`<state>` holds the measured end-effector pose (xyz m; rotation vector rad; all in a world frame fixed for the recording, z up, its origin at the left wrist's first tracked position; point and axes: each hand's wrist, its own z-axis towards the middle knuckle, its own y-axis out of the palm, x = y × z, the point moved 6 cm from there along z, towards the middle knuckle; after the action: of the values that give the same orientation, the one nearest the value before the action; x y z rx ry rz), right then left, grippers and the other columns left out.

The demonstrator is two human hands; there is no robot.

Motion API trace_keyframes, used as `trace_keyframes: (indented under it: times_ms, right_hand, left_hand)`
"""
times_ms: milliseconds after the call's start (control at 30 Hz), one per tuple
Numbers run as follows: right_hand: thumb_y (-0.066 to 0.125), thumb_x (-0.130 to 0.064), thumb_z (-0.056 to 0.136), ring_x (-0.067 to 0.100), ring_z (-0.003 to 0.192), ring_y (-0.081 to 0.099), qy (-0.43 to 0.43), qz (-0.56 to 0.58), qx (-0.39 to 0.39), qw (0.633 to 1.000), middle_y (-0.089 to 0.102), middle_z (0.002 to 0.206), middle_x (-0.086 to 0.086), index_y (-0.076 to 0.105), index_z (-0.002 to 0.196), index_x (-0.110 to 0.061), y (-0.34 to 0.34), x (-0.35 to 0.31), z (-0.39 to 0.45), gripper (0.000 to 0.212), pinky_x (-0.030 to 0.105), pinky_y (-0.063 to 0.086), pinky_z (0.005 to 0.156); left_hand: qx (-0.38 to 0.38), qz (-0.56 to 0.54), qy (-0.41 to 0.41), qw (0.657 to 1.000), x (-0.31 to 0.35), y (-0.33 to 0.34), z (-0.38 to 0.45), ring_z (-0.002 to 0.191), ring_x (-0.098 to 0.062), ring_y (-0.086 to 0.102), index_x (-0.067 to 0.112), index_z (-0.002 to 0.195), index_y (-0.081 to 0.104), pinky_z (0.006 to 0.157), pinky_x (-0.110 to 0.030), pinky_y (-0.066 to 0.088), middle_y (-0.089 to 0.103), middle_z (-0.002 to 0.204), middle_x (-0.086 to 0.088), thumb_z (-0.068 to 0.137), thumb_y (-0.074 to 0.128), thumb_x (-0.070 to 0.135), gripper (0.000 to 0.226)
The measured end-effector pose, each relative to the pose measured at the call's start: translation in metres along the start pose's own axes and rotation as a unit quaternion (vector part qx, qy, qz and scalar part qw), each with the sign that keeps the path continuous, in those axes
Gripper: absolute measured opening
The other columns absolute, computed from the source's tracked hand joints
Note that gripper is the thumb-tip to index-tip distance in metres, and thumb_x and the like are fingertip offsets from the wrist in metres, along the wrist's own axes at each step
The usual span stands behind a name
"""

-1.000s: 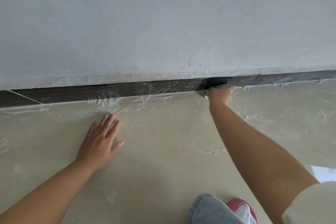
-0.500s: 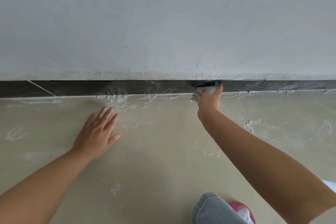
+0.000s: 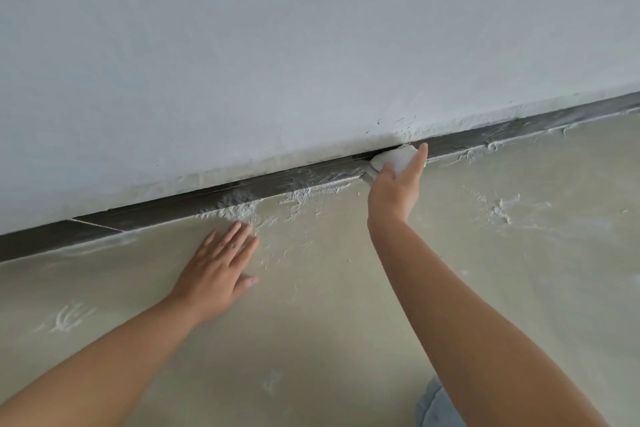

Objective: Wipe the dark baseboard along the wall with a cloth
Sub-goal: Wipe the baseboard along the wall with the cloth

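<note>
One dark baseboard runs along the foot of one pale wall, rising from lower left to upper right. One thin pale joint line crosses the baseboard near its left end. One white cloth lies against the baseboard right of its middle, touching both the strip and the floor just below it. The right hand grips the cloth from below, thumb and fingers curled round the wad; one finger reaches up its right side to the baseboard. The left hand rests flat on the floor below the baseboard, near it, fingers straight and close together, thumb spread aside. White dust patches cluster on the floor along the baseboard's lower edge. One piece of blue-grey fabric shows at the bottom edge, well apart from the baseboard.
</note>
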<state>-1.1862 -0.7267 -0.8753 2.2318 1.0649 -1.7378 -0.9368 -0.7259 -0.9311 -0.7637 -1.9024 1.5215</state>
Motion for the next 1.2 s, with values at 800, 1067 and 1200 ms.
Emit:
trace_keyframes:
  times_ms: [800, 1067, 1200]
  right_hand:
    - [0.056, -0.001, 0.085, -0.008, 0.075, 0.057, 0.029, 0.114, 0.152, 0.981, 0.053, 0.092, -0.019, 0.054, 0.124, -0.028, -0.011, 0.008, 0.014, 0.048, -0.001, 0.042, 0.059]
    - [0.042, 0.007, 0.086, 0.010, 0.075, 0.054, -0.008, 0.075, 0.170, 0.983, 0.054, 0.091, -0.015, 0.047, 0.130, -0.029, 0.005, -0.008, -0.002, 0.057, 0.020, 0.050, 0.077]
    - [0.045, -0.010, 0.093, 0.018, 0.092, 0.049, -0.040, 0.039, 0.072, 0.996, 0.050, 0.106, -0.002, 0.034, 0.137, -0.036, 0.042, 0.005, -0.046, 0.052, 0.037, 0.042, 0.098]
  left_hand:
    - [-0.020, -0.115, -0.011, 0.993, -0.010, 0.019, -0.007, 0.137, -0.022, 0.021, 0.009, 0.123, 0.038, 0.113, -0.029, -0.005, 0.052, 0.128, -0.019, 0.094, 0.002, 0.049, 0.062]
    - [-0.004, -0.065, -0.024, 0.998, -0.009, 0.017, -0.007, 0.110, -0.039, 0.057, 0.001, 0.114, 0.060, 0.099, -0.042, 0.022, 0.058, 0.122, -0.020, 0.094, 0.005, 0.047, 0.076]
    - [-0.010, -0.053, -0.020, 0.998, -0.006, 0.015, -0.009, 0.109, -0.039, 0.057, 0.001, 0.113, 0.061, 0.097, -0.042, 0.022, 0.058, 0.123, -0.020, 0.082, 0.032, 0.044, 0.061]
